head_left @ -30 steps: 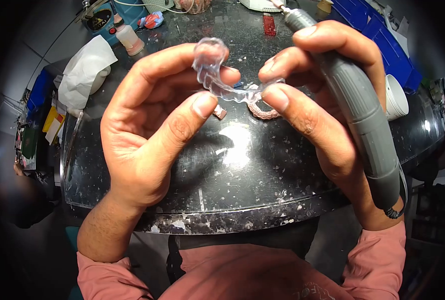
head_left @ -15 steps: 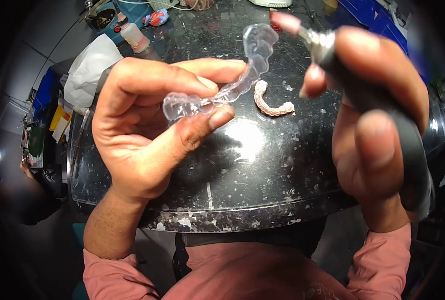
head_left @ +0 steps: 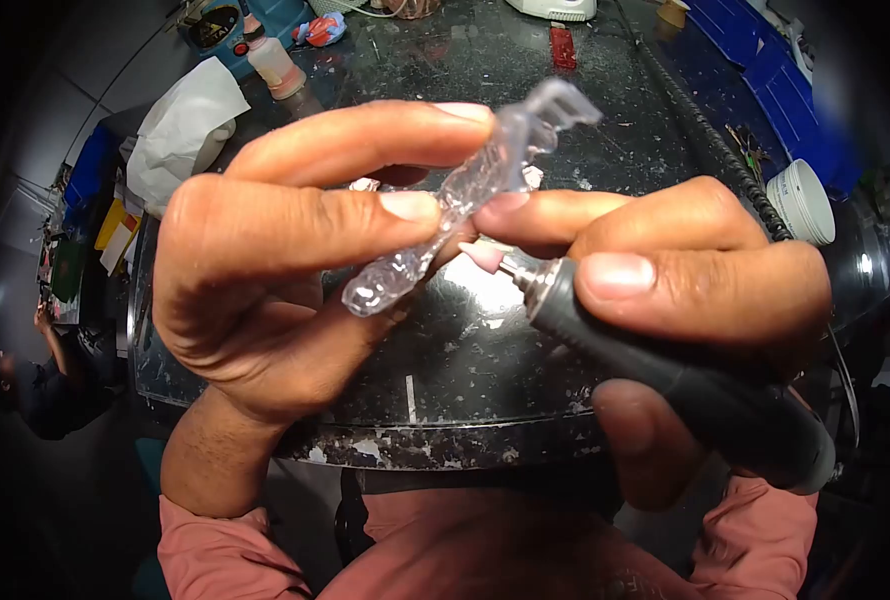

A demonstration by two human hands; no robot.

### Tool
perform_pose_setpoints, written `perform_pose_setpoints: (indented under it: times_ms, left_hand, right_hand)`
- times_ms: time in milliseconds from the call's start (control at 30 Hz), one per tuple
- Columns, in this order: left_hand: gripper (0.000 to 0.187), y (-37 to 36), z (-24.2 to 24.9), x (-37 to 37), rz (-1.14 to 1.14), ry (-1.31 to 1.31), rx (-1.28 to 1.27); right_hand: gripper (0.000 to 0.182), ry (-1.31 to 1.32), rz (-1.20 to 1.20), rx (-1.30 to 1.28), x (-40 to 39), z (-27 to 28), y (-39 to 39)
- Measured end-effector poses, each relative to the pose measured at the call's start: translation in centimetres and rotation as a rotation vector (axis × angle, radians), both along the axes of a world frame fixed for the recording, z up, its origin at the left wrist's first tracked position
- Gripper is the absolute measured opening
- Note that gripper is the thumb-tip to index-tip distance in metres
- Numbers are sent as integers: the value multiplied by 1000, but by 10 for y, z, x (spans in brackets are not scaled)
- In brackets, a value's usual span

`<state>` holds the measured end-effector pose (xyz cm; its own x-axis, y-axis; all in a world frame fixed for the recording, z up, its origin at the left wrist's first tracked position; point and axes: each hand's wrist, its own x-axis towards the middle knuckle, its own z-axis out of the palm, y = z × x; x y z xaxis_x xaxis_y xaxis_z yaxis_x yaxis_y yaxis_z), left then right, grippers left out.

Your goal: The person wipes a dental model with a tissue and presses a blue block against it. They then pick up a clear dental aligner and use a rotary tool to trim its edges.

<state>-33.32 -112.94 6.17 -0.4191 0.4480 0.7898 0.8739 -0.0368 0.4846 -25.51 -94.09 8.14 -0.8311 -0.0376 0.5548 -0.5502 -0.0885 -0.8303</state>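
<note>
Far to the left of the tray, beyond the dark, speckled, glossy desk (head_left: 495, 385), another person in dark clothing (head_left: 50, 385) shows. Nearer, but still left of the tray, a crumpled white sheet (head_left: 187, 125) lies at the desk's far left. My left grip (head_left: 255, 265) is closed around the clear, arch-shaped plastic dental tray (head_left: 395, 278), pinching its middle and holding it tilted above the desk. Behind the tray to the left stands a clear plastic bottle with pinkish contents (head_left: 277, 70); beside that is a crumpled red-and-blue bundle (head_left: 321, 30).

Just right of the tray's lower half is a small pink conical bit (head_left: 483, 257); I cannot tell whether it touches the plastic. Behind the tray to the right lies a flat red piece (head_left: 562, 48). The bit is fitted to a dark grey, ribbed rotary handpiece (head_left: 680, 375), slanting down and away to the right of the tray. My right grip (head_left: 710, 260) is wrapped around this handpiece, with one fingertip reaching to the tray. Well right of the tray sit a white round tub (head_left: 805, 203) and blue plastic bins (head_left: 800, 115).
</note>
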Motion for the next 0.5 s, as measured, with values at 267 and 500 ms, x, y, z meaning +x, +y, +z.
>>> perform_pose_setpoints:
  times_ms: [267,500]
  left_hand:
    - [32,0,-2,-1,-3,-16,41]
    - [28,-1,1,4,10,-62,4]
  right_hand:
    - [26,99,-17,54,-6,-10,1]
    - [33,181,-24,98,-17,-21,4]
